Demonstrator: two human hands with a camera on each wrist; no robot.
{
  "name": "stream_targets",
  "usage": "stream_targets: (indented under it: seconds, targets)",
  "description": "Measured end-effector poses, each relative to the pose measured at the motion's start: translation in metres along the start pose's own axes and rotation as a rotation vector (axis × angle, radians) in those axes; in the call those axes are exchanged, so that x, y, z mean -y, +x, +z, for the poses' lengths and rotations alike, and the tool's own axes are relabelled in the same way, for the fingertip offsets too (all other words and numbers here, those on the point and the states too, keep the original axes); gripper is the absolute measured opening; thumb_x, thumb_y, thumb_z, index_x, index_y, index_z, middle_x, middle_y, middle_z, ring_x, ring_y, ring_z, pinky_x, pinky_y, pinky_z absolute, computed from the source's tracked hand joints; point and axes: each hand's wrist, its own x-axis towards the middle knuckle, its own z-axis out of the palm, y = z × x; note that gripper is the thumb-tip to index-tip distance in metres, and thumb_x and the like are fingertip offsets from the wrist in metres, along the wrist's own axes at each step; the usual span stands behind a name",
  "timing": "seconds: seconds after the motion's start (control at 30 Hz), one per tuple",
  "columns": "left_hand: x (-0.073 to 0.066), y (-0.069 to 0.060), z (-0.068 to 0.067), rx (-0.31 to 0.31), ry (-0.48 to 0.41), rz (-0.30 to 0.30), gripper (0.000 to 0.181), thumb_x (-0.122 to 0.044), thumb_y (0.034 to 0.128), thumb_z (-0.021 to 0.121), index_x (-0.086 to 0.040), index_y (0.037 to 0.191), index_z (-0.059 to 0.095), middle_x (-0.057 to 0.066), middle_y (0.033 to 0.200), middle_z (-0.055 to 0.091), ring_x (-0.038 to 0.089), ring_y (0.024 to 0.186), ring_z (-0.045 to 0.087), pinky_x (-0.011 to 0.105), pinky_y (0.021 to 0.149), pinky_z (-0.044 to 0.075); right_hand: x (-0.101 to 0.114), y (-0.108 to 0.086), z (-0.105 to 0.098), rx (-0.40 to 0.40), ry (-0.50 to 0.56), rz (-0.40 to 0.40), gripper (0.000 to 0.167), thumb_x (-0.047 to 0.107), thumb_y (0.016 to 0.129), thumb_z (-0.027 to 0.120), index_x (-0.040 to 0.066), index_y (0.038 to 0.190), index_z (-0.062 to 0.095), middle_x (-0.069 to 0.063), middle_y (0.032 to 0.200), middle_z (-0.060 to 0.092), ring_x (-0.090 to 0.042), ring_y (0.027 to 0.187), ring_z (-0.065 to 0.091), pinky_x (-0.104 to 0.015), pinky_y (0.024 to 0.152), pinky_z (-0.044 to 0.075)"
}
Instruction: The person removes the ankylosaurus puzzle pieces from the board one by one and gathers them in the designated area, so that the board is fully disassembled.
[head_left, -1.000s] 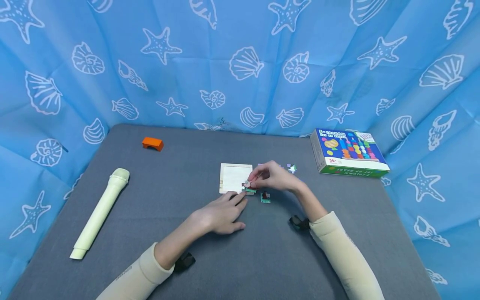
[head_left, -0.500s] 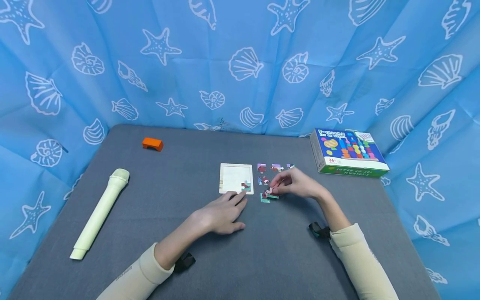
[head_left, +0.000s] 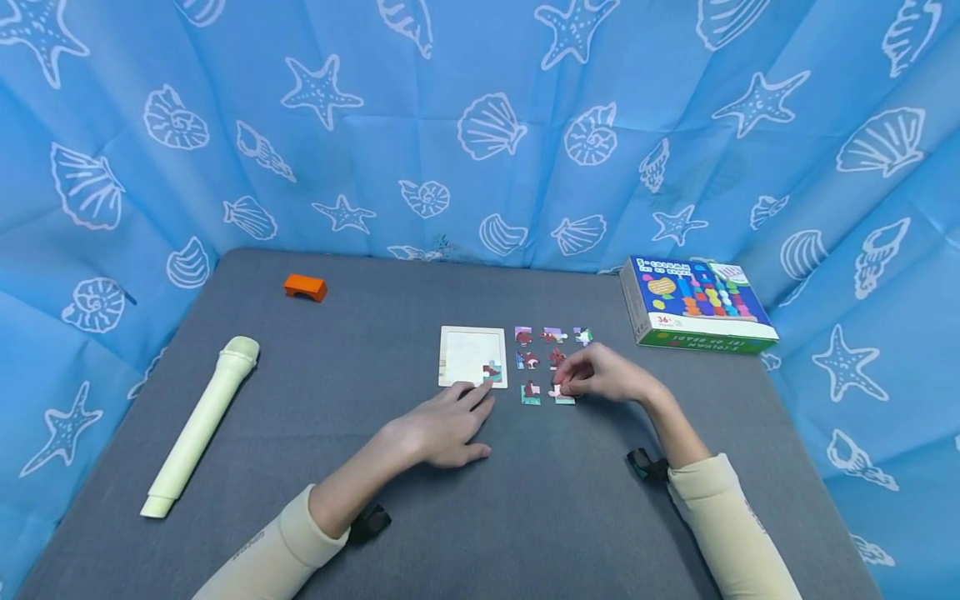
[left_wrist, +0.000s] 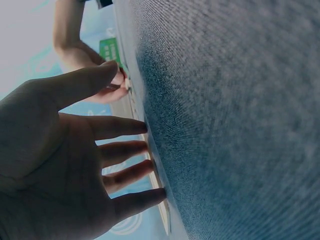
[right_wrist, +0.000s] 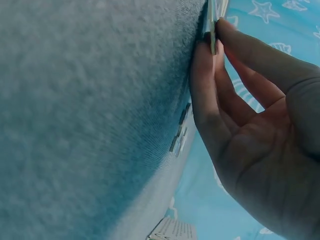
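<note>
A wooden puzzle tray (head_left: 465,350) lies mid-table, with a brown-and-teal puzzle piece in its near right corner. My left hand (head_left: 448,425) rests with fingers spread, its fingertips at the tray's near edge; the left wrist view shows these fingers (left_wrist: 122,153) fairly straight against that edge. Right of the tray, my right hand (head_left: 603,372) pinches a pink-and-teal puzzle piece (head_left: 564,400) low at the tabletop. In the right wrist view, thumb and forefinger grip the thin edge of this piece (right_wrist: 213,37). The fingers partly cover it in the head view.
Several loose puzzle pieces (head_left: 528,361) lie in rows right of the tray. A boxed bead set (head_left: 697,304) sits at the back right. An orange arch block (head_left: 305,287) stands back left, and a pale green toy microphone (head_left: 201,425) lies at left. A blue curtain (head_left: 465,125) surrounds the table.
My right hand has moved right, from the tray's near corner to the loose pieces, and now has the pink-and-teal piece beside the near row. The left hand has stayed in place.
</note>
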Motion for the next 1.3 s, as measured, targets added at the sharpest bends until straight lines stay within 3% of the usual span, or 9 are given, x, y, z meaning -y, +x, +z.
stream_targets:
  seconds: [0.37, 0.67, 1.07, 1.3]
  targets:
    - [-0.001, 0.0, 0.0, 0.0, 0.003, -0.006, 0.077, -0.051, 0.111, 0.057, -0.009, 0.171, 0.034, 0.009, 0.185, 0.017, 0.031, 0.168, 0.024, 0.048, 0.136, 0.03, 0.001, -0.002, -0.003, -0.069, -0.068, 0.03, 0.013, 0.003, 0.098, 0.077, -0.001, 0.11, 0.081, -0.014, 0.101, 0.081, -0.013, 0.083, 0.067, -0.021, 0.073, 0.056]
    - [-0.001, 0.001, -0.001, 0.013, -0.008, -0.018, 0.078, -0.053, 0.1109, 0.057, -0.011, 0.172, 0.033, 0.007, 0.185, 0.015, 0.03, 0.169, 0.024, 0.049, 0.136, 0.03, 0.006, 0.003, -0.004, -0.081, -0.046, 0.025, 0.017, 0.008, 0.1, 0.077, 0.001, 0.115, 0.081, -0.014, 0.109, 0.081, -0.017, 0.089, 0.065, -0.022, 0.077, 0.056]
    - [0.002, 0.002, 0.0, 0.023, -0.034, -0.018, 0.078, -0.053, 0.1104, 0.058, -0.012, 0.172, 0.033, 0.006, 0.185, 0.015, 0.029, 0.169, 0.023, 0.049, 0.136, 0.03, 0.023, 0.034, 0.009, -0.063, 0.082, -0.011, 0.023, 0.007, 0.101, 0.075, -0.002, 0.122, 0.078, -0.019, 0.113, 0.079, -0.017, 0.092, 0.07, -0.022, 0.083, 0.059]
    - [0.008, 0.001, -0.003, 0.011, -0.083, 0.001, 0.075, -0.05, 0.1109, 0.059, -0.012, 0.171, 0.035, 0.004, 0.185, 0.018, 0.027, 0.167, 0.027, 0.05, 0.132, 0.038, 0.034, 0.061, 0.024, -0.022, 0.121, -0.042, 0.021, 0.009, 0.103, 0.074, -0.003, 0.12, 0.078, -0.019, 0.108, 0.078, -0.015, 0.091, 0.072, -0.023, 0.084, 0.06]
